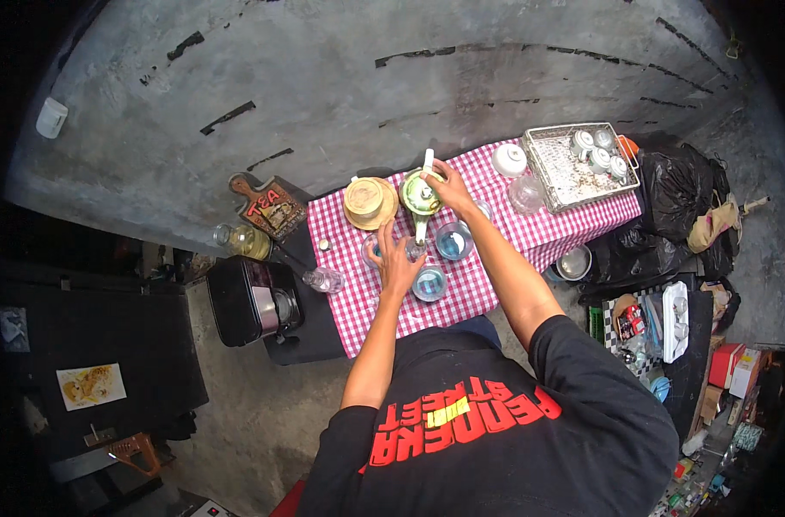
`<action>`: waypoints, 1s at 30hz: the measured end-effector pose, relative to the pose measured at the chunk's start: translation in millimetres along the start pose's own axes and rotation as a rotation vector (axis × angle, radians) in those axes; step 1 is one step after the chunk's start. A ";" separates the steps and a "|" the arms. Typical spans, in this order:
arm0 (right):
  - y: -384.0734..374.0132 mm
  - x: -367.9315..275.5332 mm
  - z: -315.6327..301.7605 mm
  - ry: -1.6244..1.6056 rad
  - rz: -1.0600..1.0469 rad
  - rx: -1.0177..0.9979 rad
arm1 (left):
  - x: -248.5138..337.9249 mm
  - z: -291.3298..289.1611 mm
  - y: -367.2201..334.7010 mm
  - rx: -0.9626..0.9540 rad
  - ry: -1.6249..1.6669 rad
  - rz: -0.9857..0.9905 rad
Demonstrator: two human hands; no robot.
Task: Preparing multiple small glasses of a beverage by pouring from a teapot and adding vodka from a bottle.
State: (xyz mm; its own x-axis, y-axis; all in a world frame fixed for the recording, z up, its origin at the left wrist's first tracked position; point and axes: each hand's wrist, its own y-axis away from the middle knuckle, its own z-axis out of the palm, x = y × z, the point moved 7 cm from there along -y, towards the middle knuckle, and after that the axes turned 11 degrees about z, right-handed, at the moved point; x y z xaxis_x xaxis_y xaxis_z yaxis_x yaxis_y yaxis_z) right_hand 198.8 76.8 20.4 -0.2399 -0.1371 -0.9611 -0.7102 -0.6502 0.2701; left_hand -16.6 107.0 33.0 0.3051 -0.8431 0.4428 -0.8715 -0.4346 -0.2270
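Observation:
A green patterned teapot [421, 200] points its white spout toward me, over a small clear glass [416, 251]. My right hand [448, 184] is closed on the teapot beside its lid and white handle. Below the spout, my left hand [397, 263] is curved around the clear glass, thumb on its near side; the grip is partly hidden. Two glasses with a bluish look, one to the right [453, 241] and another nearer me [429, 283], stand by the left hand. Left of the teapot, a cup-shaped tan piece [364, 199] sits on a round tan plate [385, 215].
A red checkered cloth [487, 280] covers the table. At its right end lies a white wire tray [553, 194] with several cups; a glass jar [526, 196] stands beside it. Leftward are a small jar [324, 280], a wooden board [267, 207] and a black appliance [237, 302].

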 end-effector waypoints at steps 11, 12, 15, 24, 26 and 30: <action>18.5 -5.6 -1.0 0.106 -0.049 0.063 | 0.4 2.8 5.5 -0.022 0.014 0.027; 20.0 -5.2 -0.4 0.107 -0.042 0.057 | 0.6 3.2 6.3 -0.021 0.016 0.025; 23.3 -4.7 2.4 0.089 -0.040 0.044 | -3.0 5.3 9.4 -0.006 0.009 0.033; 23.3 3.6 1.9 0.081 -0.087 0.056 | 0.8 7.3 10.5 -0.041 -0.031 0.037; 23.8 6.3 2.9 0.037 -0.097 0.041 | 1.1 7.2 13.4 -0.064 -0.042 0.037; 23.9 8.3 5.0 -0.003 -0.129 0.050 | 2.6 5.4 16.5 -0.063 -0.075 0.067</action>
State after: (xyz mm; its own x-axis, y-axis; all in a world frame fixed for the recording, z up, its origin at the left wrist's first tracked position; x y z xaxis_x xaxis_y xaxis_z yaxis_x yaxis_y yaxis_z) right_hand 176.5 63.8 19.2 -0.1461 -0.0526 -0.9879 -0.7672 -0.6244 0.1467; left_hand -28.1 96.0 25.7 0.2713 -0.8920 0.3616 -0.9125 -0.3579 -0.1983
